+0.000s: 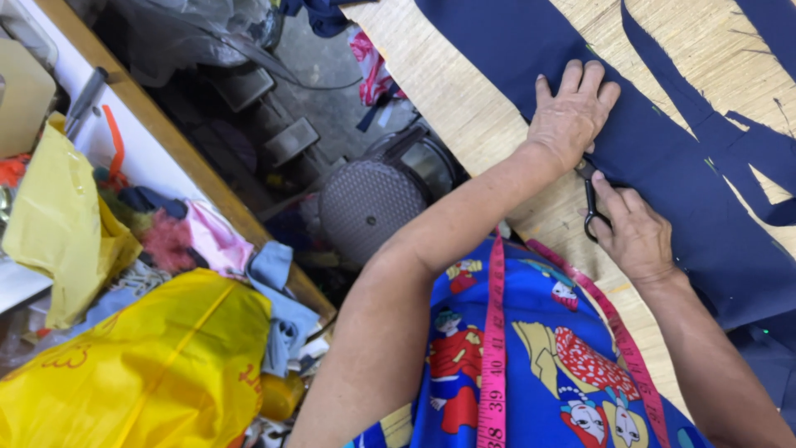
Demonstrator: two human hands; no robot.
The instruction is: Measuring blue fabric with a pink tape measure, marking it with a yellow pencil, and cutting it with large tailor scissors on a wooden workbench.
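Head view, looking down on a pale woven-textured counter (464, 108) carrying a long piece of navy-blue cloth (663, 166), the landmark for all positions below. The left hand (570, 112) lies flat on the near edge of the cloth, fingers spread and pressed down, gripping nothing. The right hand (634, 232), just beside it at the same edge, is closed around the handles of a pair of black-handled scissors (590, 203); the blades are hidden under the left wrist, so their contact with the cloth cannot be told. A narrow navy-blue strip (705, 124) lies on the far side of the cloth. A pink measuring tape (494, 348) hangs over the person's blue patterned garment (539, 365), near the cloth's lower edge. Well apart from the cloth, off the counter's end, sit a round grey perforated stool (369, 207) and yellow plastic bags (141, 365).
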